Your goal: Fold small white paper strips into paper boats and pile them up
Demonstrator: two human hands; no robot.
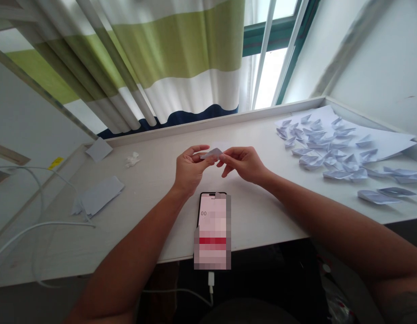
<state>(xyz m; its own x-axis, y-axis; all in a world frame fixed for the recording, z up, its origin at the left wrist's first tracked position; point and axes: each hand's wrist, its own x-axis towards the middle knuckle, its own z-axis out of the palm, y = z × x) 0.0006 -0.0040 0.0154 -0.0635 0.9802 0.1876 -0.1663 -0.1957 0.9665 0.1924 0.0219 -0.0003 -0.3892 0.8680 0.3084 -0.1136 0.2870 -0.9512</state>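
Between my two hands, a little above the white table, is a small piece of folded white paper [213,153]. My left hand [191,167] pinches its near left part between thumb and fingers. From the other side, my right hand [244,164] has its thumb and index finger closed on the right end of the paper. Fingers partly cover it, so its full folded shape is hidden. Below the hands lies a phone [213,225], its lit screen partly blurred out.
Many folded paper boats [325,146] sit at the right, some on white sheets [386,135]. Stacked paper [105,195], a single square sheet [99,149] and a crumpled tissue [132,159] lie left. White cables [43,225] cross the left side; a charging plug [211,279] hangs at the front edge.
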